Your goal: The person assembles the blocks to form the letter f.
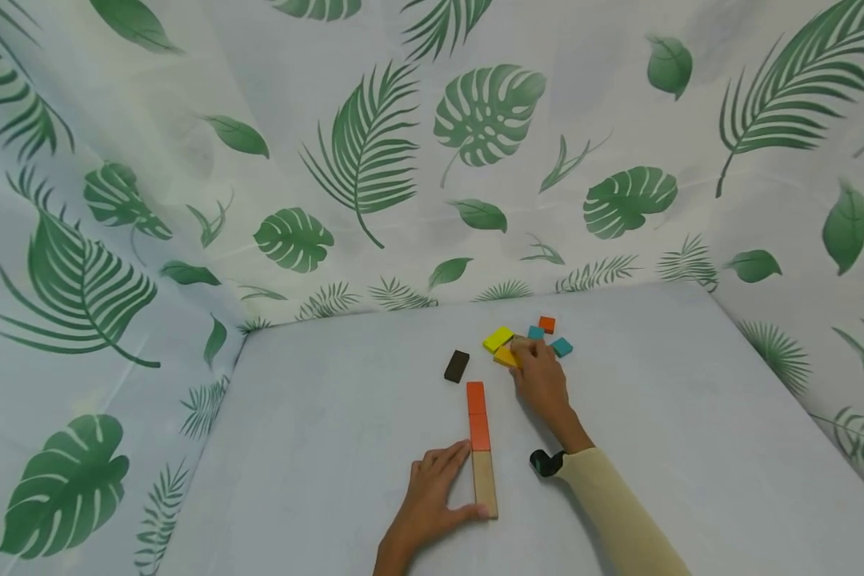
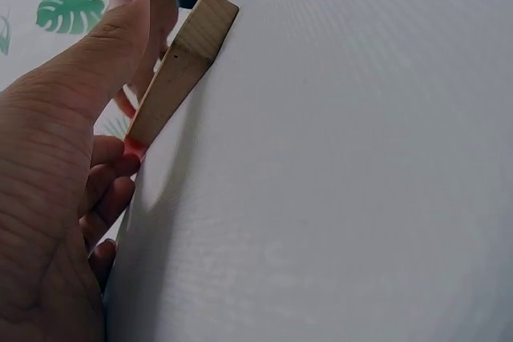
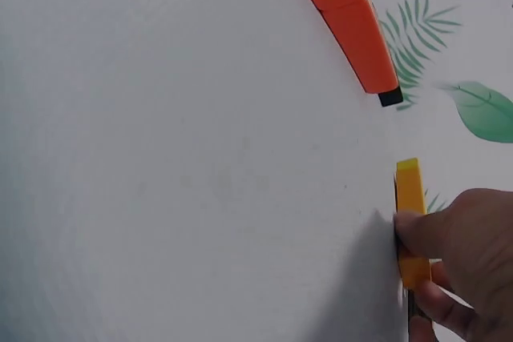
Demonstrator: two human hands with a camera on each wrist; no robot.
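Note:
In the head view, two orange-red blocks [image 1: 478, 416] and a wooden block [image 1: 485, 484] lie end to end in a line. My left hand [image 1: 435, 496] rests along the line's left side, fingertips near the orange-wood join and thumb at the wooden block's near end. The wooden block [image 2: 172, 82] stands past the left thumb in the left wrist view. My right hand [image 1: 543, 384] reaches into a group of loose blocks, its fingers over a small brown block [image 1: 520, 342]. Its thumb touches an orange-yellow block [image 3: 411, 190]; whether the fingers pinch anything is hidden.
Around the right fingers lie a bright yellow block [image 1: 498, 339], two blue blocks [image 1: 562, 347] and a small orange-red block [image 1: 546, 324]. A dark brown block [image 1: 457, 366] lies apart, left of them. Leaf-printed cloth [image 1: 475, 176] walls the white table [image 1: 317, 432] at back and sides.

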